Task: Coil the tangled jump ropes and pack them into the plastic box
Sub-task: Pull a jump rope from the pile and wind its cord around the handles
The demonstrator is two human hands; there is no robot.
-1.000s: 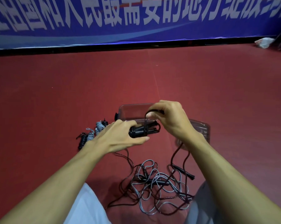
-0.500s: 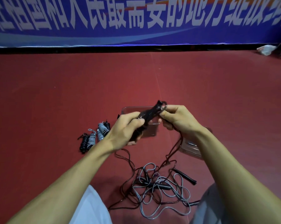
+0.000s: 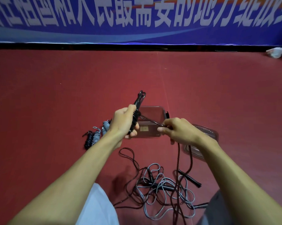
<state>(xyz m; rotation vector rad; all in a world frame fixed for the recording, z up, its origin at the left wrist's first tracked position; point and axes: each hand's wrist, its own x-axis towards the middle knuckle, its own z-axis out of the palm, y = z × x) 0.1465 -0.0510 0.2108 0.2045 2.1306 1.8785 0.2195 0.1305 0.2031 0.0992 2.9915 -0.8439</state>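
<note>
Where the left hand [image 3: 123, 121] is: raised in front of the plastic box [image 3: 153, 108], fingers curled round a pair of black handles [image 3: 137, 103] with dark cord wound about them; the handles tilt up and away, their top ends sticking out above the fist.
Right hand [image 3: 179, 132]: closed in a pinch on the dark cord [image 3: 150, 121], which runs taut from the wound handles to the fingertips.
Cord below the right hand: two dark strands drop from under the palm to the red floor [image 3: 55, 95] and join the tangle [image 3: 163, 189].
Tangle: grey and dark ropes looped loosely over one another on the floor between the person's knees; a loose black handle [image 3: 189, 178] lies at its right edge.
Plastic box: clear, standing on the floor just beyond both hands, a small sticker on its near wall.
Clear lid [image 3: 208, 133]: on the floor right of the box, partly hidden by the right wrist.
Coiled ropes [image 3: 94, 138]: black and grey bundles lying side by side on the floor left of the box, outside it.
Background: a blue banner [image 3: 137, 21] with white characters along the far edge of the floor.
</note>
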